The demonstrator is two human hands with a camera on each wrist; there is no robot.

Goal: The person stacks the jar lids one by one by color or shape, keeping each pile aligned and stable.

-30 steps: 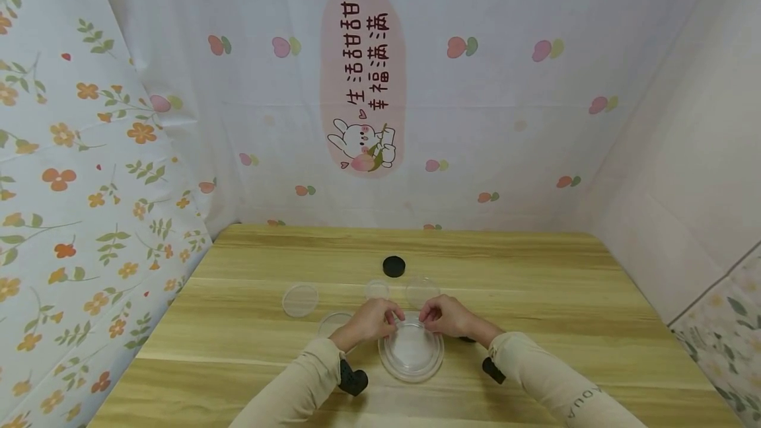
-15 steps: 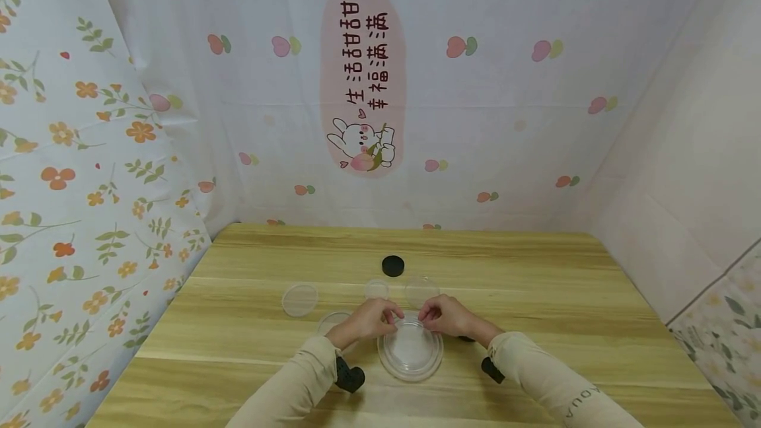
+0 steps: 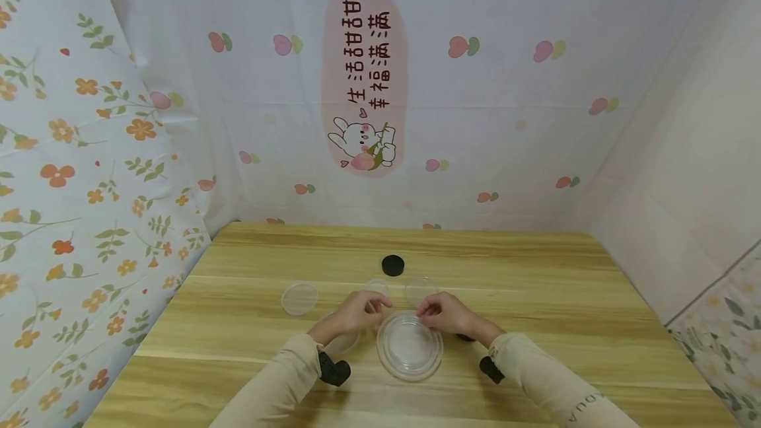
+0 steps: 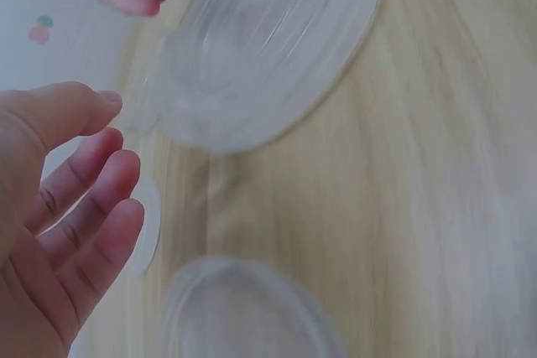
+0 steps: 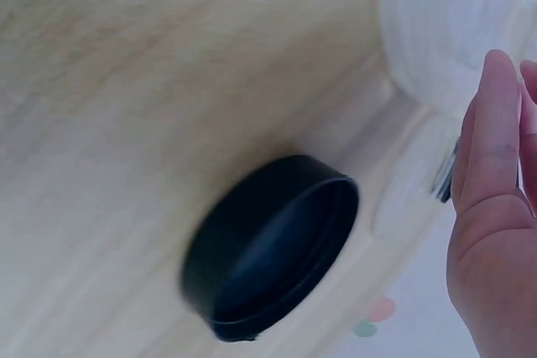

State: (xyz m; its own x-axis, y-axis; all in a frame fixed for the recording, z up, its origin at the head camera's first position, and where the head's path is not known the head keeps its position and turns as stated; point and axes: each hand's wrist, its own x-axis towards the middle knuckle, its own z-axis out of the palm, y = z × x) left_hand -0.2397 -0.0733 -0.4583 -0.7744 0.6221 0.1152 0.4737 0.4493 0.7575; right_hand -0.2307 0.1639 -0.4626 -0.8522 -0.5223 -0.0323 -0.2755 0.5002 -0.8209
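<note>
Though head view shows sliver — right-wrist view shows hollow black lid (image 5: 270, 247).

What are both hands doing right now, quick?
Left hand: open, holding nothing.
Right hand: by the edge of the clear round piece; can't tell if it's pinching anything.

Your sleeves (image 3: 267, 375) are cream (dark letters mark the right one). Before you, the table (image 3: 529, 283) shows yellow-brown wood grain, the near lid (image 3: 410, 352) is clear and the far cap (image 3: 393, 265) black; the far cloth (image 3: 505, 111) is white with pink fruit, the left cloth (image 3: 89, 216) orange-flowered.
</note>
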